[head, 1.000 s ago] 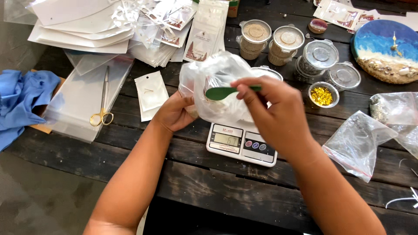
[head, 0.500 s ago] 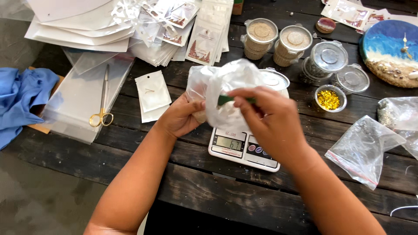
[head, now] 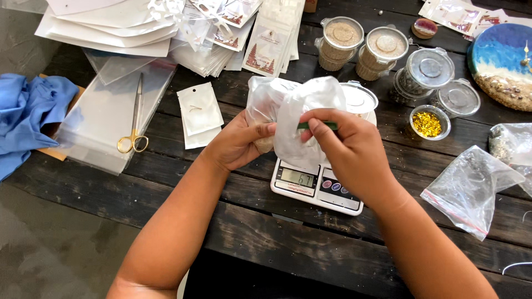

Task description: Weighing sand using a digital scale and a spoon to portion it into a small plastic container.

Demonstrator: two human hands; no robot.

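Both hands clamp one plastic bag (head: 299,119) above the scale (head: 317,185): left hand (head: 238,145) underneath, right hand (head: 349,152) pinching a green scoop (head: 317,125).

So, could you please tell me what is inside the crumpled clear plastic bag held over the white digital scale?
A green scoop handle, pinched by the right hand, enters the plastic bag, which the left hand holds. Its tip and the bag's contents are hidden.

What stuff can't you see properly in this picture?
From the head view:
- The green tool: its far end is inside the white bag, so its shape can't be told.
- What's in the bag: hidden by the crumpled plastic.
- The scale: its top is covered by the bag and right hand.
- The round blue board: cut off by the right edge.
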